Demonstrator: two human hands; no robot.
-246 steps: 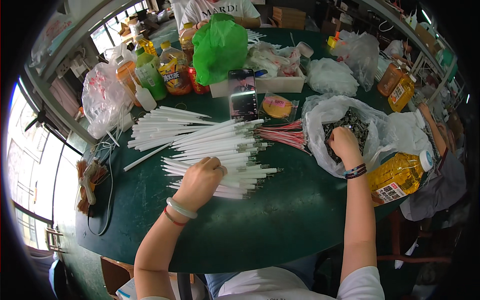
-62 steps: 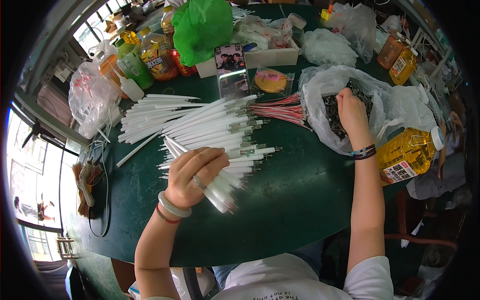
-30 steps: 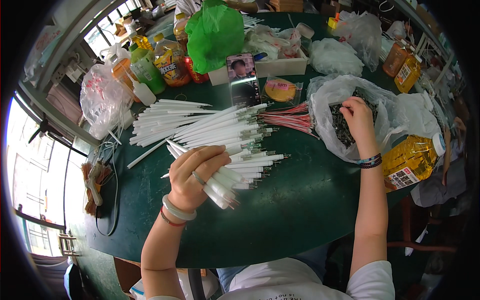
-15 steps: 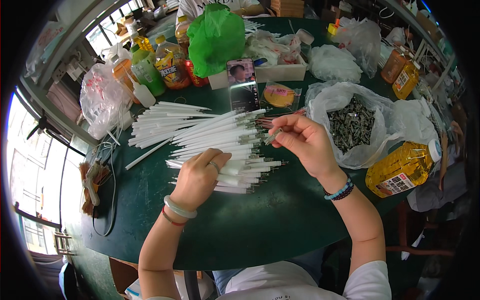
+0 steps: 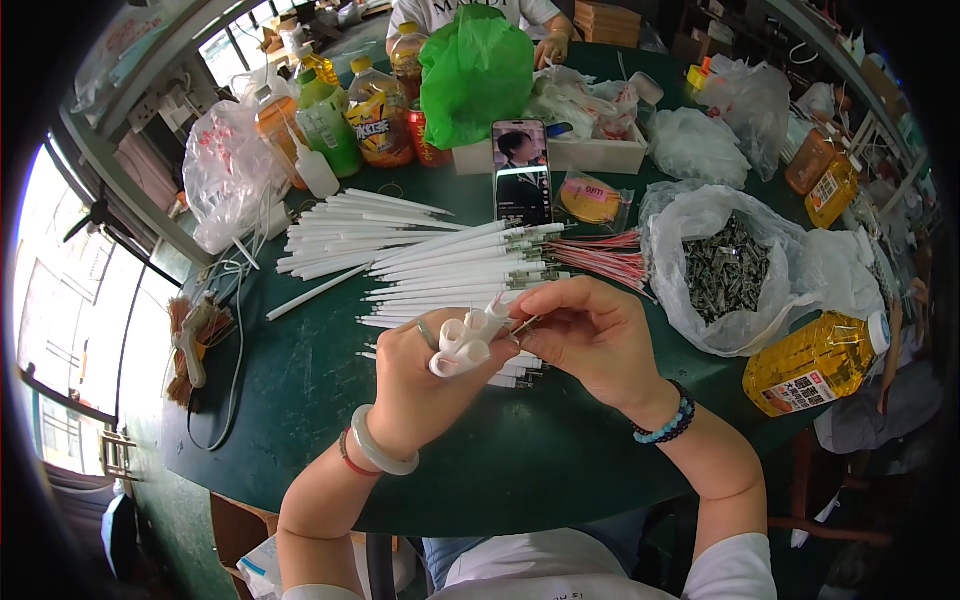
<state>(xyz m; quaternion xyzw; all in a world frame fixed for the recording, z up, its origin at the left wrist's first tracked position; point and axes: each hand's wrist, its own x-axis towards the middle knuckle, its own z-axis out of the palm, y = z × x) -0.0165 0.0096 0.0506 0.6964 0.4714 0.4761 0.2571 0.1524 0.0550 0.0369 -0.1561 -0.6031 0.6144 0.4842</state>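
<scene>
My left hand (image 5: 420, 375) is closed around a small bunch of white tubes (image 5: 462, 345), whose hollow ends face me. Fingers of my right hand (image 5: 595, 335) pinch a small, thin metal piece (image 5: 526, 326) right beside the bunch; whether it touches a tube I cannot tell. Under and beyond my hands lies a wide heap of white tubes (image 5: 440, 262) with small metal parts at their right ends. Thin red and white wires (image 5: 610, 262) stick out to the right of the heap. A plastic bag (image 5: 665, 250) to the right holds many small dark metal pieces (image 5: 727, 265).
The green table (image 5: 560, 450) bears a phone (image 5: 522, 190) showing a picture, a yellow packet (image 5: 592, 200) and an oil bottle (image 5: 815, 365). Drink bottles (image 5: 378, 115) and a green bag (image 5: 477, 75) stand behind. A cable (image 5: 232, 370) lies left. Another person's hand (image 5: 552, 48) rests across the table.
My left hand has lifted a bunch of tubes off the heap and turned their ends toward me. My right hand has brought its metal piece left, to the bunch. The view has shifted slightly.
</scene>
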